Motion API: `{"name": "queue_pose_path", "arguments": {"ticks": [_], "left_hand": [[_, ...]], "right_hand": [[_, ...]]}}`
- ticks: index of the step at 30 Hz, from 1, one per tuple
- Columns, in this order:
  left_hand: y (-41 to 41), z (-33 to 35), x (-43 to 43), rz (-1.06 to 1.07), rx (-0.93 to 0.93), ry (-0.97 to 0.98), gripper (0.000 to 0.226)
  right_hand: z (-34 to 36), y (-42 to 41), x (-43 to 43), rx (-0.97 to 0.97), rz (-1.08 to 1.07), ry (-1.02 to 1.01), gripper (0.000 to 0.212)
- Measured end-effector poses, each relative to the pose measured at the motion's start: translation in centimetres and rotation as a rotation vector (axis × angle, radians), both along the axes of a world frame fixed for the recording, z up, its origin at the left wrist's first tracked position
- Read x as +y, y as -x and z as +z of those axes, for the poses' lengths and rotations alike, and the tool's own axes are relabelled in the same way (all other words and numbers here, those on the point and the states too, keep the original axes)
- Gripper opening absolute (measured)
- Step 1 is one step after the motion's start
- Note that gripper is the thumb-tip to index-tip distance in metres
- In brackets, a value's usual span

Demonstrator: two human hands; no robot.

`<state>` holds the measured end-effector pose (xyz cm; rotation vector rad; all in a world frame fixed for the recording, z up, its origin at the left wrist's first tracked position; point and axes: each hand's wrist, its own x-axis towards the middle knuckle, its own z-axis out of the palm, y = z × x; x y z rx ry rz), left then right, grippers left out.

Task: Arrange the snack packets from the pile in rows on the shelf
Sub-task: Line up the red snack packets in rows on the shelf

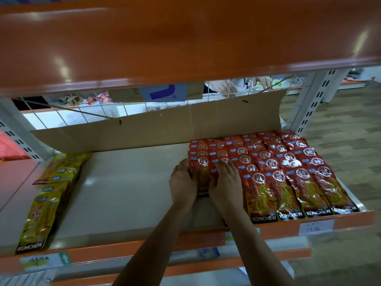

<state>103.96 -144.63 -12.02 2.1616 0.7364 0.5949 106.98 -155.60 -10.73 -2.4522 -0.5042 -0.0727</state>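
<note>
Red snack packets [274, 172] lie in several overlapping rows on the right half of the cream shelf [127, 193]. Both my hands rest on the leftmost red rows. My left hand [183, 180] grips the left edge of a red packet [203, 178], whose black bottom strip shows between my wrists. My right hand [225, 180] lies with fingers spread flat over the neighbouring red packets, pressing them down. Yellow packets [47, 199] of the same brand sit in overlapping rows at the shelf's left end.
A cardboard sheet [165, 124] stands along the shelf's back against a wire grid. An orange shelf [165, 42] hangs close overhead. Behind the grid, another person's hands [226, 87] work on the far side. Wooden floor lies to the right.
</note>
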Motion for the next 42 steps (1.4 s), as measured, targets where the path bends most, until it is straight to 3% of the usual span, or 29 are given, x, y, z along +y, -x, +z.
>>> {"name": "queue_pose_path", "arguments": {"ticks": [9, 16, 23, 29, 33, 38, 42], "left_hand": [[0.5, -0.4, 0.9, 0.017, 0.070, -0.052, 0.040], [4.4, 0.7, 3.7, 0.066, 0.035, -0.194, 0.033], [12.3, 2.1, 10.1, 0.193, 0.023, -0.315, 0.032], [21.6, 3.3, 17.8, 0.305, 0.040, -0.308, 0.029], [27.3, 3.6, 22.8, 0.362, 0.068, -0.300, 0.029], [33.9, 3.6, 28.9, 0.427, 0.099, -0.346, 0.031], [37.7, 3.2, 33.0, 0.492, 0.133, -0.359, 0.033]], "right_hand": [[0.7, 0.6, 0.7, -0.011, 0.027, -0.042, 0.051], [1.3, 3.8, 4.9, -0.050, 0.176, -0.058, 0.048], [1.0, 10.1, 12.1, -0.085, 0.331, -0.024, 0.049], [1.7, 18.4, 21.0, -0.062, 0.492, -0.031, 0.051], [2.1, 23.9, 26.6, -0.083, 0.521, -0.101, 0.037], [1.3, 29.5, 33.3, -0.110, 0.604, -0.027, 0.052], [1.5, 33.0, 37.8, -0.091, 0.628, -0.036, 0.048]]}}
